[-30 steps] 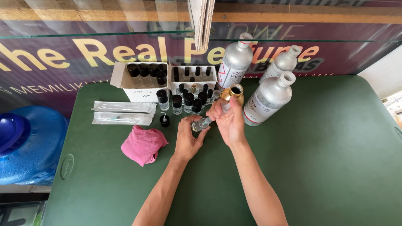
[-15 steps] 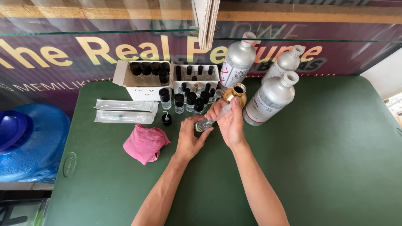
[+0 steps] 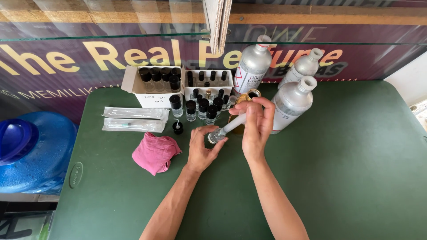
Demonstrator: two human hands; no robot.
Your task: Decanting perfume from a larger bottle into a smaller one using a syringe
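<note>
The left hand (image 3: 201, 149) rests low on the green desk (image 3: 347, 169), its grip closed around a small glass vial (image 3: 215, 136) that it holds near the middle of the desk, just in front of the rows of bottles. The right hand (image 3: 254, 129) is above and to the right of it, its grip closed on a clear syringe (image 3: 233, 126) held at a slant, the tip meeting the mouth of the vial. Right behind the right hand stands a gold bottle (image 3: 249, 95) with an open neck, partly hidden by the fingers. Three tall silver bottles (image 3: 291, 104) stand at the back right of the desk. To the left of the gold bottle is a cluster of small black-capped vials (image 3: 195, 106), some loose on the desk and others standing in two open white boxes (image 3: 149, 86). A single black cap (image 3: 178, 128) lies near the left hand. Further left lie two wrapped syringes (image 3: 133, 119), and a crumpled pink cloth (image 3: 155, 152) sits just beside the left wrist. A blue water jug (image 3: 38, 155) stands off the left edge of the desk.
</note>
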